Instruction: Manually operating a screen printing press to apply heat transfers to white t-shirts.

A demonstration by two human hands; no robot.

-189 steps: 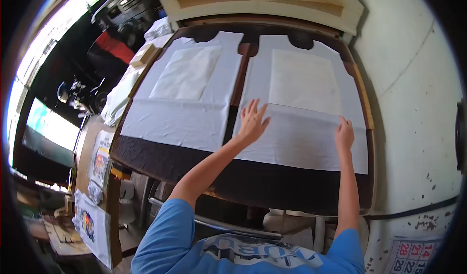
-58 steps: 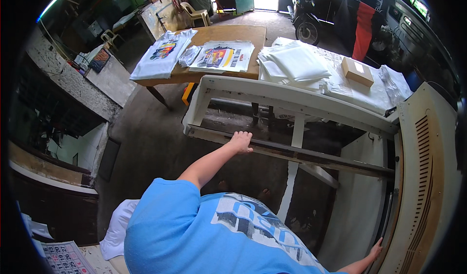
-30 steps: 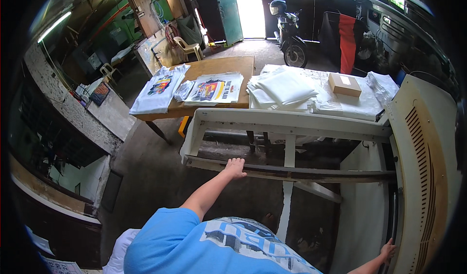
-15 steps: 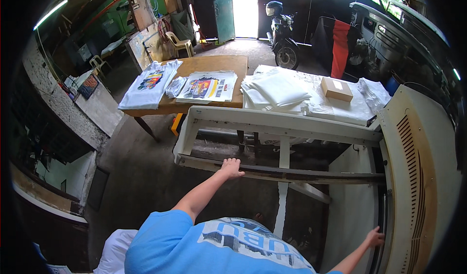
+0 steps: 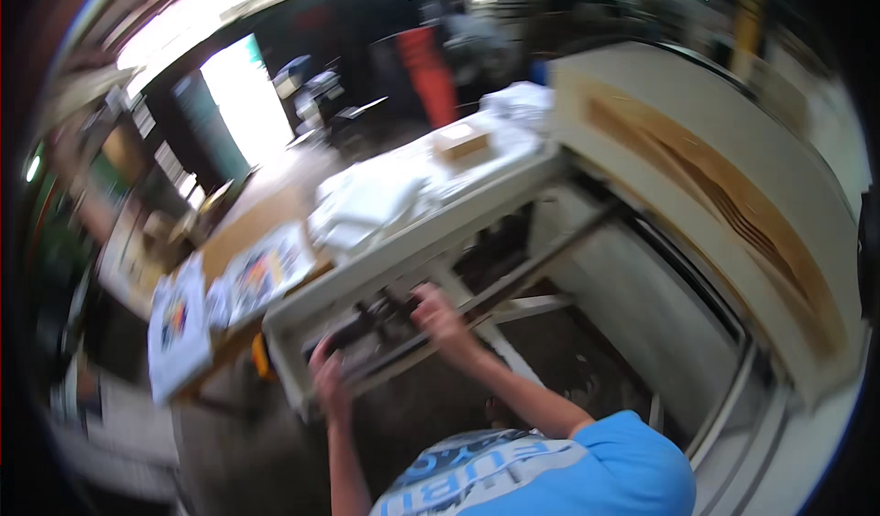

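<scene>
My left hand [image 5: 331, 383] is at the left end of a long white metal frame [image 5: 284, 337], by its dark near rail [image 5: 522, 273]. A little to the right, my right hand [image 5: 440, 322] is raised over the same rail, with its fingers toward the frame's opening. Motion blur smears both hands, so whether either grips or touches the rail cannot be made out. Dark shapes show within the opening between the hands; their kind is unclear.
A large cream machine housing with slots [image 5: 697, 186] stands at right. Beyond the frame are a wooden table [image 5: 243, 232] with printed shirts [image 5: 179, 333], white cloth sheets [image 5: 367, 204] and a cardboard box [image 5: 461, 145]. A motorcycle [image 5: 321, 94] stands farther back.
My right hand has come off the machine's side at the right and over to the frame's near rail. My left hand has shifted toward the frame's left end. The view has turned right and tilted.
</scene>
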